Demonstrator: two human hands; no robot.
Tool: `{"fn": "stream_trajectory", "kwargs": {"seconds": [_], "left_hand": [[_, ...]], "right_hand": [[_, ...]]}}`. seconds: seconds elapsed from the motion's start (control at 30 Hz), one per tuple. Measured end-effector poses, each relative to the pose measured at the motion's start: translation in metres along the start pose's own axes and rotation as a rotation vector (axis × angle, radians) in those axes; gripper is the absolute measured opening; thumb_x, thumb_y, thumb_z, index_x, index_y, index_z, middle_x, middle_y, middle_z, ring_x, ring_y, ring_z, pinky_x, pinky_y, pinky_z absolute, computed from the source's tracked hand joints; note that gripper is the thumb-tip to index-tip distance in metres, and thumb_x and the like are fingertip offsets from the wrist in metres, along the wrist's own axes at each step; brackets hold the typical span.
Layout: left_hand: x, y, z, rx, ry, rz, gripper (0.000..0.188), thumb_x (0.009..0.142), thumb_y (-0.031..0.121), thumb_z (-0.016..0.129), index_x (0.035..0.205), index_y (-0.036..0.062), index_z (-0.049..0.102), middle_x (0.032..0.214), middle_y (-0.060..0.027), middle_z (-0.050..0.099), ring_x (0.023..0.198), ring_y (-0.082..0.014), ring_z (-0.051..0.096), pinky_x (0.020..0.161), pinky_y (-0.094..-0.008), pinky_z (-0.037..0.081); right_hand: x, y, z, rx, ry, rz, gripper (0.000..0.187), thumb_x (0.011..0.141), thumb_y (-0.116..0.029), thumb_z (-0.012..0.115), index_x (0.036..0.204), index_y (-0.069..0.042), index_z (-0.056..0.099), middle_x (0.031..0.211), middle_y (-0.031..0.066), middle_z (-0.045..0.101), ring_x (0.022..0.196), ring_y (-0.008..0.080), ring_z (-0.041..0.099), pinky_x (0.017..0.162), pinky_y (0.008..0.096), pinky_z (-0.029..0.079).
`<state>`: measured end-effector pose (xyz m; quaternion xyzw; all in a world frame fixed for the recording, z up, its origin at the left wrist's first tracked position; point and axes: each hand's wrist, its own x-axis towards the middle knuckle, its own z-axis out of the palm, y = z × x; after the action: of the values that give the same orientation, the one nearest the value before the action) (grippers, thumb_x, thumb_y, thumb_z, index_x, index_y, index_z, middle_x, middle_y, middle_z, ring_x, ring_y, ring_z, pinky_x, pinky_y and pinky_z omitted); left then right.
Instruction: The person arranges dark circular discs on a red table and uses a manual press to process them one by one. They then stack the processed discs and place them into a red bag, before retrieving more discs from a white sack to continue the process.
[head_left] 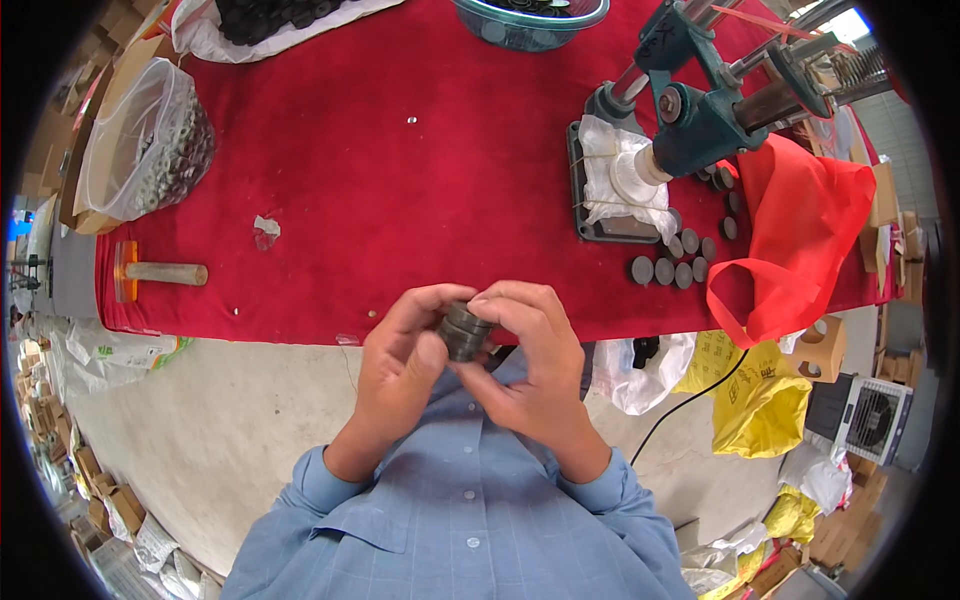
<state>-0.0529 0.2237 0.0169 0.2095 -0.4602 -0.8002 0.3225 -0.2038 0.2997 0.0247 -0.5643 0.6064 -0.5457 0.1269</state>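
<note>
From where I stand, the room runs round the edges of the frame: a pale floor [270, 420] across the lower half and yellow bags [762, 415] at lower right. Across the upper half stretches the worktop [400, 210], covered in red cloth. On it, at upper right, stands a dark green press [715, 135], a white round fitting [630, 178] beneath its ram. Beside that slumps a red bag [805, 225]. A clear tub [110, 150] full of small pieces leans at upper left, and a bluish basin [525, 38] sits at the top centre. A mallet [170, 272] lies left of centre, while grey discs [664, 271] are scattered near the foot of the press.

At lower centre, just by the worktop's near edge, the left hand [398, 365] and right hand [532, 350] meet, both grasping a dark round piece [462, 332] between fingers and thumbs. The step in hand looks like handling or fitting it; whether it is one ridged part or a stack, I can't fairly say with fingers covering it. As I judge it, the next move calls for steady fingertips, keeping its layers lined up.
</note>
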Motion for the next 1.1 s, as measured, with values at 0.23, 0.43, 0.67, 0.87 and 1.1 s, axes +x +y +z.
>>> {"fn": "stream_trajectory", "kwargs": {"seconds": [0.23, 0.43, 0.67, 0.87, 1.1], "left_hand": [[0.000, 0.000, 0.004, -0.065, 0.095, -0.196, 0.046, 0.115, 0.028, 0.050, 0.145, -0.0064, 0.054, 0.122, -0.0136, 0.068, 0.104, -0.0173, 0.067, 0.086, -0.0305, 0.057], [-0.001, 0.012, 0.002, -0.062, 0.050, -0.256, 0.044, 0.112, 0.023, 0.051, 0.143, -0.0073, 0.056, 0.120, -0.0153, 0.070, 0.101, -0.0179, 0.069, 0.077, -0.0309, 0.057], [-0.006, 0.007, -0.002, 0.091, 0.078, -0.155, 0.032, 0.103, 0.010, 0.065, 0.134, -0.0011, 0.067, 0.114, -0.0108, 0.072, 0.100, -0.0166, 0.071, 0.076, -0.0291, 0.058], [-0.002, -0.002, 0.000, 0.560, 0.117, 0.308, 0.022, 0.092, -0.001, 0.078, 0.114, -0.0006, 0.075, 0.108, -0.0121, 0.074, 0.097, -0.0181, 0.072, 0.078, -0.0285, 0.058], [-0.006, -0.013, 0.003, 0.468, 0.218, 0.308, 0.017, 0.100, 0.007, 0.074, 0.116, -0.0001, 0.073, 0.102, -0.0100, 0.073, 0.088, -0.0153, 0.069, 0.076, -0.0267, 0.056]], "right_hand": [[0.002, 0.001, -0.005, 0.174, -0.087, 0.198, 0.050, 0.070, -0.003, 0.090, 0.117, -0.005, 0.073, 0.112, 0.0120, 0.068, 0.087, 0.0193, 0.069, 0.074, 0.0316, 0.057], [-0.001, 0.008, -0.016, 0.286, -0.142, 0.282, 0.034, 0.080, 0.003, 0.083, 0.113, -0.004, 0.076, 0.109, 0.0124, 0.071, 0.089, 0.0229, 0.074, 0.072, 0.0310, 0.061], [-0.002, 0.011, -0.015, 0.112, -0.004, 0.084, 0.033, 0.083, 0.004, 0.079, 0.115, -0.004, 0.074, 0.104, 0.0130, 0.072, 0.087, 0.0248, 0.075, 0.070, 0.0328, 0.061], [-0.006, 0.000, -0.009, 0.128, 0.046, 0.068, 0.032, 0.084, 0.004, 0.079, 0.115, -0.003, 0.074, 0.103, 0.0134, 0.072, 0.085, 0.0250, 0.074, 0.068, 0.0330, 0.061], [-0.007, -0.004, 0.000, 0.157, 0.056, 0.071, 0.037, 0.082, 0.001, 0.083, 0.118, -0.003, 0.073, 0.104, 0.0134, 0.071, 0.088, 0.0236, 0.072, 0.070, 0.0326, 0.059]]}}
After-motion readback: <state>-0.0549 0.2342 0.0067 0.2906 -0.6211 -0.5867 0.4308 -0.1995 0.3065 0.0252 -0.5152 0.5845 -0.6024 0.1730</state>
